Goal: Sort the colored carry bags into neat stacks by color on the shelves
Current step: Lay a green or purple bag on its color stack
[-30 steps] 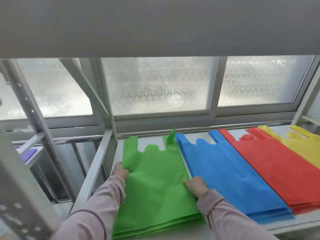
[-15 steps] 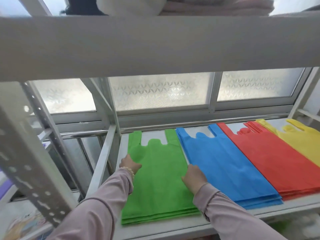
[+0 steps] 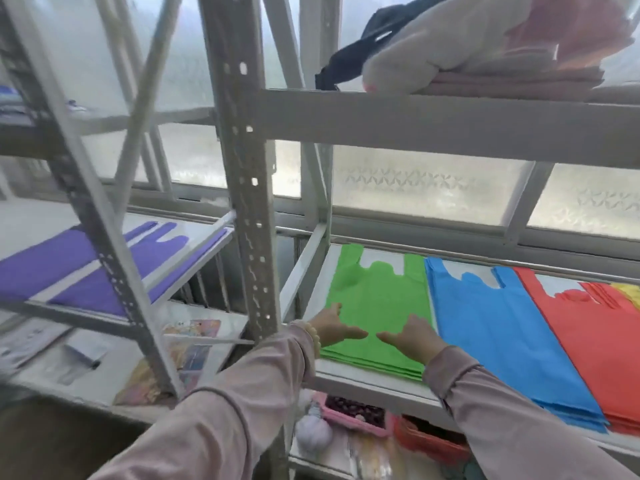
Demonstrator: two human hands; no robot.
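Observation:
A stack of green carry bags lies flat at the left end of the white shelf. To its right lie a blue stack, a red stack and, at the frame's right edge, a sliver of a yellow stack. My left hand and my right hand rest flat and open over the near part of the green stack, thumbs pointing at each other. Neither hand holds a bag. Purple bags lie on the neighbouring shelf at the left.
A perforated grey upright stands just left of my left arm. The upper shelf carries pink folded fabric and a dark strap. Below are a pink tray, a red basket and printed sheets. Frosted windows run behind.
My view swung left and pulled back, so the purple bags and the upright came into sight. Both hands slid from the green stack's side edges toward its near middle.

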